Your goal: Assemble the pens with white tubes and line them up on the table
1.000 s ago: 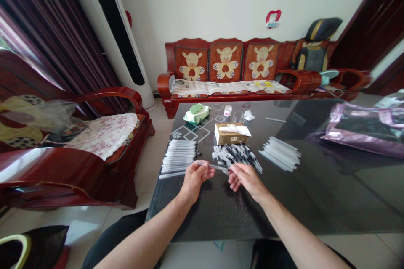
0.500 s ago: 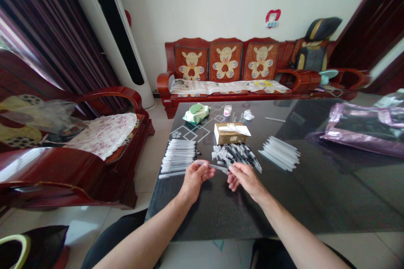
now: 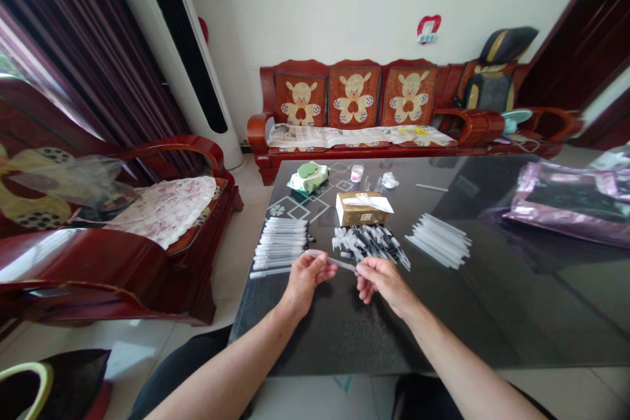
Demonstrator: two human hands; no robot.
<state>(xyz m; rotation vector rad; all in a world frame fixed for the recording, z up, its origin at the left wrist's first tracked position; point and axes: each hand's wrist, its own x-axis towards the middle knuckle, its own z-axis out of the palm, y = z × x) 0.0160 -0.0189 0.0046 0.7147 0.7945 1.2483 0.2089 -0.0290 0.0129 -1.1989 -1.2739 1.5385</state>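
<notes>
My left hand [image 3: 308, 277] is closed around a thin translucent white pen barrel [image 3: 340, 263], held nearly level above the table. At its right end are the pinched fingers of my right hand [image 3: 378, 275]; any small part between them is hidden. Left of my hands, a row of white pens [image 3: 281, 243] with dark ends lies side by side. Just beyond my hands is a loose heap of black-and-white pen parts [image 3: 374, 244]. A stack of frosted white tubes [image 3: 439, 241] rests to the right.
A gold tissue box [image 3: 363, 211] stands behind the heap on the dark glossy table [image 3: 443, 321]. Farther back are a green wipes pack [image 3: 308, 177], a small white cup [image 3: 357, 173], crumpled tissue [image 3: 390, 180] and one lone tube [image 3: 432, 188]. A purple-edged plastic bag [image 3: 566, 216] lies right.
The whole view has shifted slightly. My right fingers have dipped a little and now meet the end of the pen barrel; my left hand keeps its hold.
</notes>
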